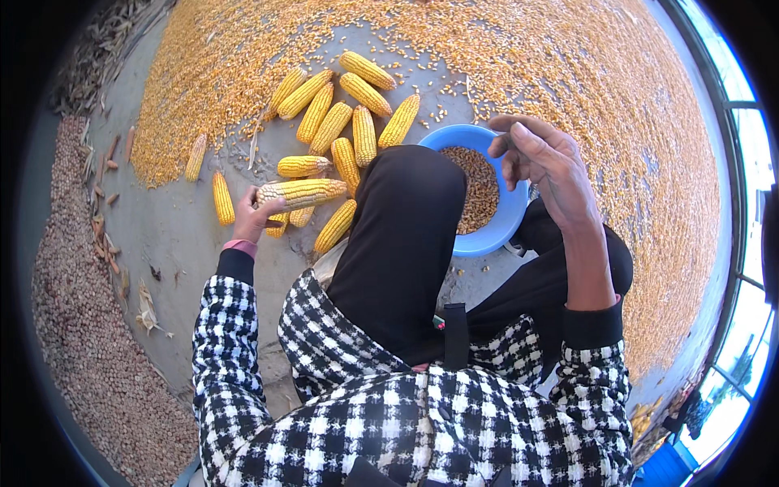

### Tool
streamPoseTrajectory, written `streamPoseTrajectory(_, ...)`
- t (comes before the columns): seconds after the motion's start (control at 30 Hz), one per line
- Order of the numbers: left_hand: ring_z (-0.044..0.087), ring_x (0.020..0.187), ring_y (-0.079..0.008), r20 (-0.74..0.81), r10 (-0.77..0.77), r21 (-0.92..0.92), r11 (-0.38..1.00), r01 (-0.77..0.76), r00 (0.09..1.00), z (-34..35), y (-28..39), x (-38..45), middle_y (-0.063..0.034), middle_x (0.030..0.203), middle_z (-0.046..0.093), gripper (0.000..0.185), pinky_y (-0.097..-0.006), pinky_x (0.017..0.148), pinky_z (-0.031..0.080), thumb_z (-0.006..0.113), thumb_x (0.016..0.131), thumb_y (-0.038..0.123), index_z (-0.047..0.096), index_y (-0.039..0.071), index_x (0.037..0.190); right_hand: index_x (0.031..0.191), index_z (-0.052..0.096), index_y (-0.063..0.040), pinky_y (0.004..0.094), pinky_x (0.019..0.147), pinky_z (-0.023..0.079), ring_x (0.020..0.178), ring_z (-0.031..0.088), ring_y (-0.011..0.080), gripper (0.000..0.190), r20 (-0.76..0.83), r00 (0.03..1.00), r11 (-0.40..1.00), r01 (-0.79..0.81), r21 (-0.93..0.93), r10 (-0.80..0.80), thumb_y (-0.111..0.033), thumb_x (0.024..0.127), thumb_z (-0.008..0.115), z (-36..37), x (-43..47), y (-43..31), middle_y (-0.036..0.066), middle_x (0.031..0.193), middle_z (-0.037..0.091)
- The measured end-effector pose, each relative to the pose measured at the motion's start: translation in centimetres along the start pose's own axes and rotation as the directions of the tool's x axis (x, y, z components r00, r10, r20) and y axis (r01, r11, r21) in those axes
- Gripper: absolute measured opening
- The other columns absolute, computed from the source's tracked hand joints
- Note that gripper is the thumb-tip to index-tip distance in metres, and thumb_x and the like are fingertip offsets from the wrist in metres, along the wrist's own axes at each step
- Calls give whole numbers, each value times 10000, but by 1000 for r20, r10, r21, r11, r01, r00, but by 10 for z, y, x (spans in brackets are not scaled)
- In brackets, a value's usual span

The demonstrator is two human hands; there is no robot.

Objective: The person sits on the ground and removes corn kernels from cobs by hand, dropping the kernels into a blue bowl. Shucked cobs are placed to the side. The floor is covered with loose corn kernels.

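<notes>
My left hand [248, 218] grips the stalk end of a yellow corn ear [301, 193], which points to the right over other ears. Loosely curled, my right hand [548, 161] hovers above the right rim of a blue plastic basin [513, 225]; its fingers are apart and I see nothing in them. Loose corn kernels [478, 189] lie in the basin, partly hidden behind my raised knee. Beyond my left hand, several yellow corn ears [331, 129] are heaped on the floor. One single ear [223, 198] lies just left of that hand.
Shelled kernels [639, 152] spread widely over the grey concrete floor [188, 255] ahead and right. Bare cobs [100, 228] and dry husks [146, 310] are scattered left, beside a large cob pile [91, 341]. Framed window panes [745, 140] line the far right.
</notes>
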State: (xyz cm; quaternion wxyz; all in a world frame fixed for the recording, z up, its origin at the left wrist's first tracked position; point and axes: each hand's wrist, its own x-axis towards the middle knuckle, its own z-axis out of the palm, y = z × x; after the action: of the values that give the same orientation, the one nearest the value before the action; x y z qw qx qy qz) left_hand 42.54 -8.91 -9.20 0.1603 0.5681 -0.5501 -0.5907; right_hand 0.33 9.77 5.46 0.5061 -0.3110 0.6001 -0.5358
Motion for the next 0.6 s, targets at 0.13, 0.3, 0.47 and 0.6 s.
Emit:
streamPoseTrajectory(0.13,682,922,-234,-63,338,-262,902,-343,939,5,129,10,-125,1062,654,361,-349,747,597,647,876,201,533,17,1166,1122,638,38,204,530,471,618,604,88,404,-23,999,999,40,10,-40,-330,967,572,-5,-3,2,80,850,667)
streamPoseTrajectory(0.3,584,979,-238,-42,555,-737,544,-400,831,104,256,44,-107,1024,595,354,-410,836,561,685,877,266,552,25,1099,1197,589,22,245,584,496,671,589,107,404,34,999,999,37,39,-39,-308,964,586,6,-1,4,88,906,643)
streamPoseTrajectory(0.47,554,1008,-287,-54,445,-911,344,-226,894,217,313,43,-172,1079,513,421,-435,837,590,644,903,211,453,-56,1167,1135,615,-7,255,629,507,718,612,126,333,228,957,963,123,240,-179,-217,877,631,17,-13,-3,100,979,654)
streamPoseTrajectory(0.6,531,1010,-272,-37,352,-888,417,-192,935,259,329,31,-158,1080,522,388,-429,834,573,641,906,230,469,-17,1152,1312,548,-5,274,667,531,850,629,161,553,489,845,969,126,215,-218,-291,857,679,30,-28,-7,115,1077,634)
